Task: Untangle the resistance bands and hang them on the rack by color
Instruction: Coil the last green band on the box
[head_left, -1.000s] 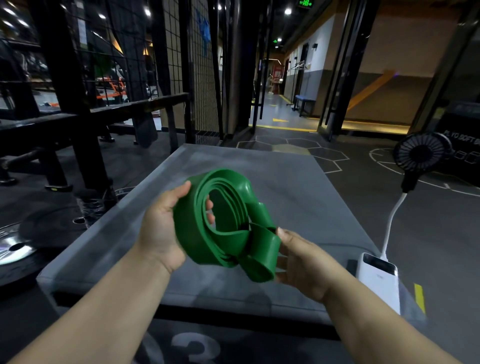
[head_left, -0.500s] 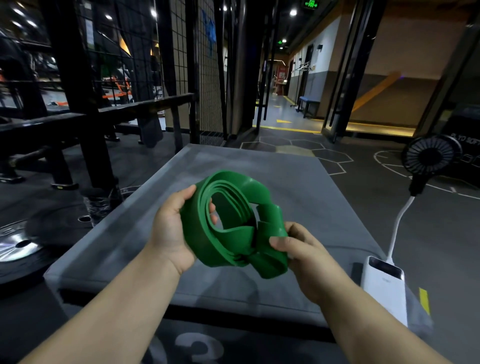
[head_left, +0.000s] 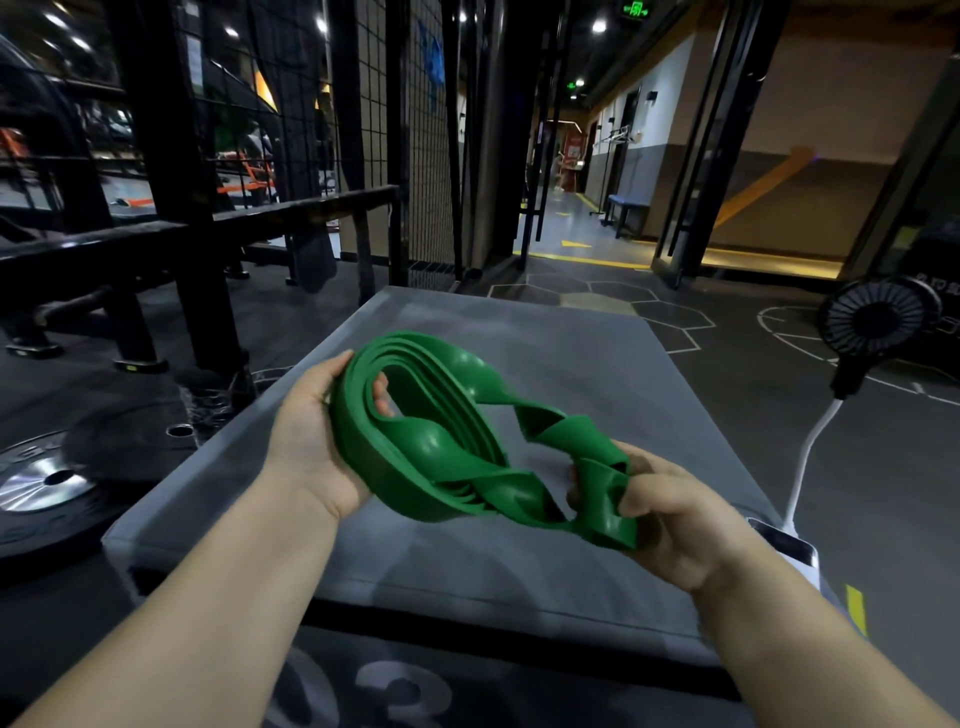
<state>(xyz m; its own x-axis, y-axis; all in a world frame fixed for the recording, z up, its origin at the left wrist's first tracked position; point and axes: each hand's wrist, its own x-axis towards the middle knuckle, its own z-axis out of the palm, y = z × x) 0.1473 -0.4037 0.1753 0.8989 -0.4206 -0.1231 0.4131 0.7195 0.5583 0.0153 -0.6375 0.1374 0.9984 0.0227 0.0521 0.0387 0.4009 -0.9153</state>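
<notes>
Now left hand curled round coiled green band, right hand pinching its twisted end

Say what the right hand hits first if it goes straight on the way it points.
Most likely the coiled part of the band: the right hand grips the twisted end and points up-left toward it. Past the coil is the left hand, which holds it. Depth is hard to judge.

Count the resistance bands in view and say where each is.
1: a green resistance band, coiled and twisted, held between the left hand and right hand over the grey box; its layers may hide another.
</notes>
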